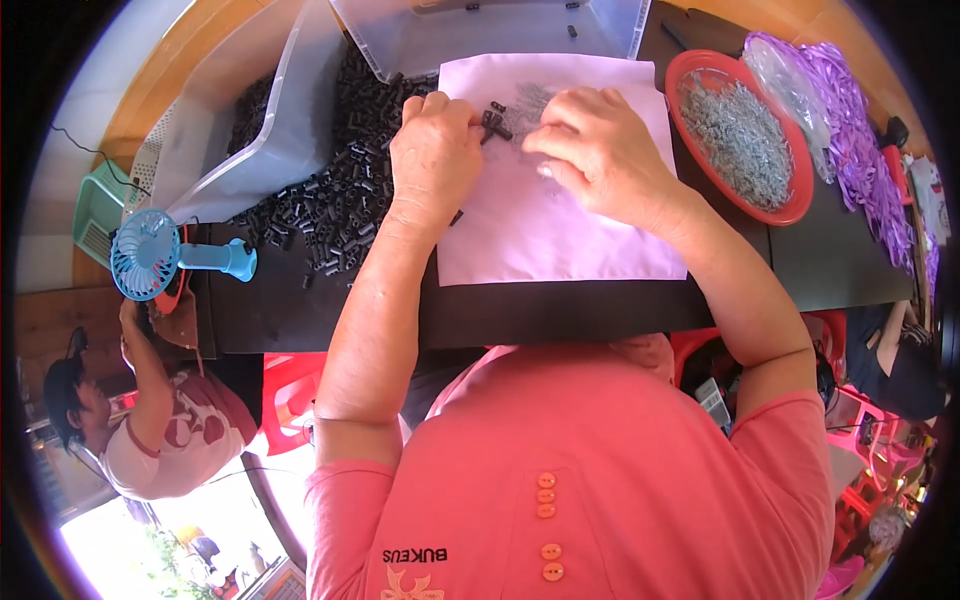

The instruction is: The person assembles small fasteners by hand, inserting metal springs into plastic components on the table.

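My left hand point(435, 150) is closed over the left part of a pale pink sheet point(560, 245), its fingertips at a small cluster of black plastic pieces point(495, 122). What lies inside its curled fingers is hidden. To the right, my right hand point(605, 150) hovers over the same sheet, fingers bent in and thumb below them; anything they hold is too small to make out. Between and behind the hands, a thin scatter of small silvery parts point(535, 98) lies on the sheet. A large heap of black plastic pieces point(345, 205) spreads left of my left forearm.
A clear plastic bin point(290, 130) lies tipped at the left, another clear bin point(400, 45) at the back. On the right stand a red bowl point(797, 195) of silvery parts and a purple strip bundle point(865, 170). A blue fan point(220, 258) and another person point(170, 440) are at the left.
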The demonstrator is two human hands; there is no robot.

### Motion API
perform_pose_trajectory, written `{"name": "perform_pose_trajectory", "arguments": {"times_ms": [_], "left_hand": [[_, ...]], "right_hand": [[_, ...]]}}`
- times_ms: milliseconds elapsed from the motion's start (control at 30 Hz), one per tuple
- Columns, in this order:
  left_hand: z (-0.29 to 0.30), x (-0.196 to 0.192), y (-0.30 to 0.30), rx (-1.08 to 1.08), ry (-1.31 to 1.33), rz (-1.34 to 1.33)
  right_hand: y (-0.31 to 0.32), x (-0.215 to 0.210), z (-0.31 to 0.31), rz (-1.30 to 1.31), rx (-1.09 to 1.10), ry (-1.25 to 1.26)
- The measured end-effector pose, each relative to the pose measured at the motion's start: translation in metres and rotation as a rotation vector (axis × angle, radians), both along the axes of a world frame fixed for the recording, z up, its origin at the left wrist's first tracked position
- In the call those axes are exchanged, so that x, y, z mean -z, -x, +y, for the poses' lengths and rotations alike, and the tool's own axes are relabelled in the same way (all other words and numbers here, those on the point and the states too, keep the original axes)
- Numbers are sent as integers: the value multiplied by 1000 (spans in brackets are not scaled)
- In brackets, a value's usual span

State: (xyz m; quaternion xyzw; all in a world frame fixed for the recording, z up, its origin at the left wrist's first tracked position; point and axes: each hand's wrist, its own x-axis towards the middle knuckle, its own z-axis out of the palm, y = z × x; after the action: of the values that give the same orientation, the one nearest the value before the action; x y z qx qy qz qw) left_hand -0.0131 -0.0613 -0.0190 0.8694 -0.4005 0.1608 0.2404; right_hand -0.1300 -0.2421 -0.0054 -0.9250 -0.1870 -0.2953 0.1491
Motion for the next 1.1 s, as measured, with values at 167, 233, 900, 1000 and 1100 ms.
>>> {"name": "perform_pose_trajectory", "arguments": {"times_ms": [167, 233, 900, 1000, 1100], "left_hand": [[0, -4, 1, -6, -9, 23], [1, -5, 1, 9, -46, 12], [7, -7, 0, 41, -132, 36], [4, -5, -1, 42, -120, 12], [0, -11, 1, 76, 32, 19]], "right_hand": [[3, 0, -1, 70, -56, 77], [4, 0, -1, 95, -78, 89], [0, 5, 5, 88, -2, -70], [-2, 6, 1, 193, -65, -389], [1, 3, 1, 361, -68, -657]]}}
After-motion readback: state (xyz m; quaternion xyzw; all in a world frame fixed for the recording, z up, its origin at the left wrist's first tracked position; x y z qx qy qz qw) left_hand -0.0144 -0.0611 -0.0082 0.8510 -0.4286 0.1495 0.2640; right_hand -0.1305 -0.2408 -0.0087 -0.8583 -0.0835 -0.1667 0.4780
